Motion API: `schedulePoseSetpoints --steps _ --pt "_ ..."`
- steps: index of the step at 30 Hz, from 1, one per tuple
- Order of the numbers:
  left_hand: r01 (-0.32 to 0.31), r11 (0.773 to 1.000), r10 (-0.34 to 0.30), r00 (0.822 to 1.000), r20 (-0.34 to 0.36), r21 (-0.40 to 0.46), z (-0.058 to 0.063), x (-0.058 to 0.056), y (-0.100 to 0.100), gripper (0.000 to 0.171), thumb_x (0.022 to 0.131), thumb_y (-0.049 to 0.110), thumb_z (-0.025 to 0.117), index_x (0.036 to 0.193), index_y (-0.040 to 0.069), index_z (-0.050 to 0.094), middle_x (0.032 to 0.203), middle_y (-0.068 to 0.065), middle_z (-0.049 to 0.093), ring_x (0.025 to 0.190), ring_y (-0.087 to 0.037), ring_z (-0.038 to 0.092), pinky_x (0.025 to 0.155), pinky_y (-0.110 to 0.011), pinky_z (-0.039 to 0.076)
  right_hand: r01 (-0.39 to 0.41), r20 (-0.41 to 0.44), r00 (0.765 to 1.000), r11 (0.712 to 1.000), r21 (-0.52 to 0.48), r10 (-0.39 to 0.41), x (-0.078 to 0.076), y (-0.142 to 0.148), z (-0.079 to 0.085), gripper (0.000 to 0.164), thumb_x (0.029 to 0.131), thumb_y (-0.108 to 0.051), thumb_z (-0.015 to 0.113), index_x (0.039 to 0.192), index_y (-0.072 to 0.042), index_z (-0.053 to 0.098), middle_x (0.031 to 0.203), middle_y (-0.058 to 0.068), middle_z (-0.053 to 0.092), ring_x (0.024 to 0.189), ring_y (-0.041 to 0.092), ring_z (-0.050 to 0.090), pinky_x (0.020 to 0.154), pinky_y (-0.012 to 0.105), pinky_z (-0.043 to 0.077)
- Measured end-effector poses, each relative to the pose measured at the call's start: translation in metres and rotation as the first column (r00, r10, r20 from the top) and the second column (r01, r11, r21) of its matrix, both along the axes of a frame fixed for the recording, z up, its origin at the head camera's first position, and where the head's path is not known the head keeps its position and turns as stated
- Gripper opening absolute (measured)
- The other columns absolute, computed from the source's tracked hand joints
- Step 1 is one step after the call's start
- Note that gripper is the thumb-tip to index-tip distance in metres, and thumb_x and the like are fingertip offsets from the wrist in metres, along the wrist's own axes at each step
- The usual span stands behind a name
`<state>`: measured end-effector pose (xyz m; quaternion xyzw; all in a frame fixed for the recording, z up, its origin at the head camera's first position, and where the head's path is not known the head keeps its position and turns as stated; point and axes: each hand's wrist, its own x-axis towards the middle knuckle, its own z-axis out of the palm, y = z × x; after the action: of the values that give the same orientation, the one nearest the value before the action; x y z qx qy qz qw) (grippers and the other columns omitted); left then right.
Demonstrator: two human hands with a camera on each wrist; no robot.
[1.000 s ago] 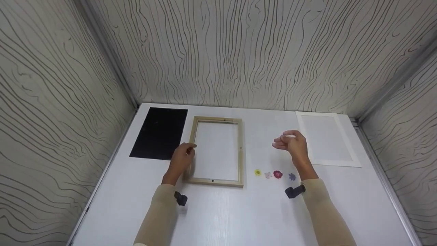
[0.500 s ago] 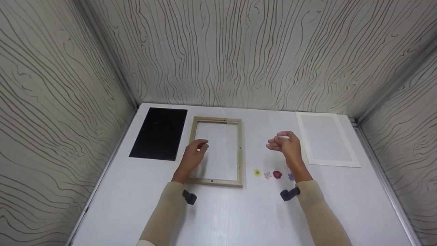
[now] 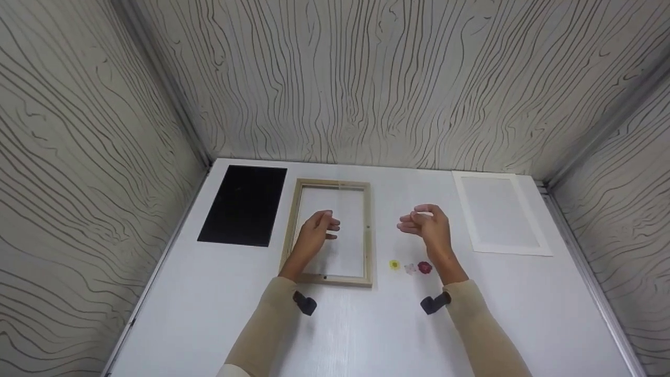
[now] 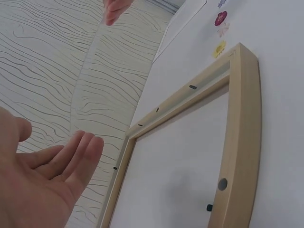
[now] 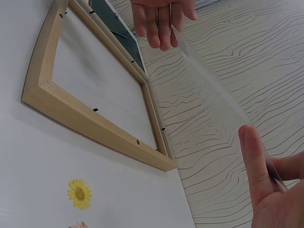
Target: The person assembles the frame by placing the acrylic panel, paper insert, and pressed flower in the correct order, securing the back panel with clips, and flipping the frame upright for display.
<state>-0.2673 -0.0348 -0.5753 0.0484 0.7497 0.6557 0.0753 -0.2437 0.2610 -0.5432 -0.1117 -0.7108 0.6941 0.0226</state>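
Observation:
My right hand [image 3: 430,228] pinches a thin clear sheet [image 5: 213,88] by one edge, between thumb and fingers. The sheet is raised off the table and almost invisible in the head view. Over the left part of a pale wooden frame [image 3: 368,209], my left hand [image 3: 312,233] is held up with fingers extended. The far corner of the sheet reaches the left fingers [image 5: 164,28] in the right wrist view. Below the right hand lie a yellow flower [image 3: 394,265], a pale pink flower [image 3: 410,268] and a red flower [image 3: 424,267].
A black panel [image 3: 242,205] lies left of the frame, and a white-bordered sheet [image 3: 480,247] at the right. A purple flower [image 4: 222,3] is hidden behind the right wrist in the head view. Wood-patterned walls [image 3: 335,84] enclose the white table [image 3: 345,335].
My left hand has moved right, from the frame's left side to over its opening, and its fingers have spread out. My right hand has shifted left, covering the purple flower in the head view.

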Motion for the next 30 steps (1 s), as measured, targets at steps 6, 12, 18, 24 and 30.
schedulePoseSetpoints --steps 6,12,18,24,30 --pt "0.029 0.994 -0.032 0.999 0.026 0.108 0.003 0.001 0.004 0.051 0.116 0.033 0.044 0.152 -0.003 0.046 0.116 -0.019 0.074 0.1 -0.026 0.077 0.088 -0.036 0.064 0.0 -0.008 1.0 1.0 -0.024 0.0 0.004 -0.01 -0.003 0.02 0.112 -0.011 0.051 0.13 -0.002 0.051 0.106 0.015 0.08 0.087 0.017 0.081 0.086 0.029 0.063" --pt "0.032 0.981 -0.045 0.997 0.063 0.191 0.003 0.002 0.003 0.061 0.112 0.029 0.055 0.162 0.0 0.033 0.106 -0.015 0.076 0.087 -0.02 0.078 0.082 -0.037 0.065 -0.006 -0.014 1.0 1.0 -0.024 0.006 0.009 -0.019 -0.009 0.02 0.113 -0.013 0.049 0.131 -0.005 0.051 0.11 0.017 0.079 0.091 0.019 0.081 0.089 0.027 0.063" --pt "-0.009 0.971 -0.006 0.998 0.062 0.239 0.001 0.002 0.001 0.049 0.107 0.013 0.063 0.151 -0.005 0.048 0.093 -0.008 0.073 0.076 -0.015 0.074 0.072 -0.035 0.066 -0.028 -0.016 1.0 0.998 -0.048 0.027 0.011 -0.026 -0.014 0.019 0.113 -0.011 0.049 0.131 -0.004 0.051 0.108 0.016 0.079 0.092 0.019 0.081 0.088 0.028 0.063" --pt "-0.044 0.979 0.037 0.999 0.036 0.201 -0.004 0.001 -0.002 0.037 0.105 0.003 0.063 0.14 -0.005 0.055 0.089 -0.012 0.072 0.07 -0.013 0.072 0.067 -0.033 0.065 -0.053 0.003 0.999 0.998 -0.027 0.053 0.013 -0.031 -0.016 0.023 0.113 -0.015 0.05 0.133 -0.004 0.05 0.113 0.019 0.077 0.094 0.021 0.081 0.088 0.029 0.063" --pt "-0.039 0.979 0.036 0.999 0.018 0.199 -0.007 0.002 -0.008 0.041 0.105 0.002 0.063 0.144 -0.005 0.051 0.093 -0.019 0.072 0.069 -0.012 0.072 0.069 -0.033 0.065 -0.086 0.017 0.996 0.996 -0.038 0.087 0.013 -0.032 -0.019 0.025 0.113 -0.016 0.05 0.135 -0.004 0.05 0.113 0.019 0.076 0.096 0.023 0.08 0.089 0.031 0.063"
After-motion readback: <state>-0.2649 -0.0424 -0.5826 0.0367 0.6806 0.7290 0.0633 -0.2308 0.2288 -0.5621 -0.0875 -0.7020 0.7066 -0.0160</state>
